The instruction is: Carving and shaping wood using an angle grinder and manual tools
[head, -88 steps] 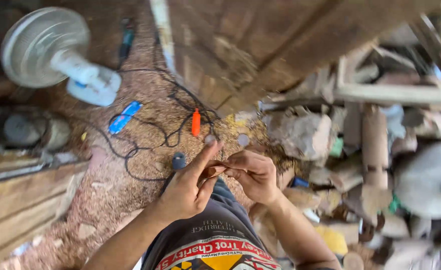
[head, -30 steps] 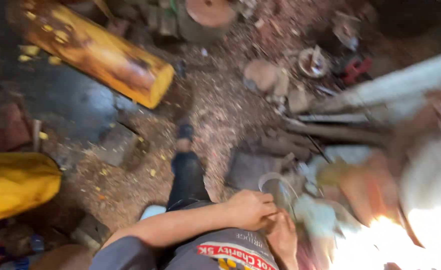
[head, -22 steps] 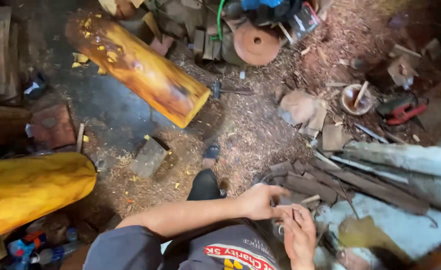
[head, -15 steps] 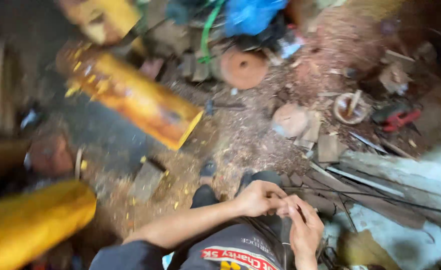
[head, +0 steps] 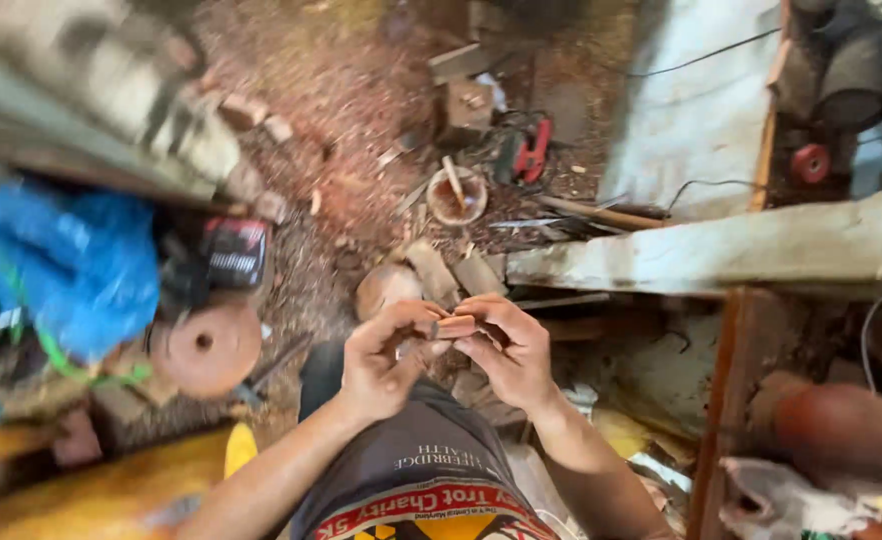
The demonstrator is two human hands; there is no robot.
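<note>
- Left hand (head: pixel 386 360) and right hand (head: pixel 506 350) are meeting in front of the person's torso, above the lap, fingertips touching.
- Both hands are pinching one small brownish piece (head: pixel 453 326) between thumbs and forefingers; remaining fingers are curling inward, not spreading. Exact kind of piece: cannot tell, too small, partly hidden.
- The piece is sitting between the two hands, off the ground, directly over the grey T-shirt (head: pixel 431 480).
- Progress, as a judgement: the piece is already picked up and under close handling w/ both hands; nothing is showing it as finished or set down. No tool is in either hand.
- Surroundings: ground is lying covered w/ sawdust and wood scraps.
- A round wooden bowl (head: pixel 458 195) w/ a stick in it is sitting ahead of the hands, well apart.
- A red power tool (head: pixel 531 152) is lying just beyond the bowl, to its right.
- A reddish disc (head: pixel 206 348) w/ a centre hole is resting to the left of the hands, near a blue sheet (head: pixel 71 265).
- A pale timber beam (head: pixel 721 250) is running across on the right side.
- A yellow log (head: pixel 101 490) is showing at lower left, blurred.
</note>
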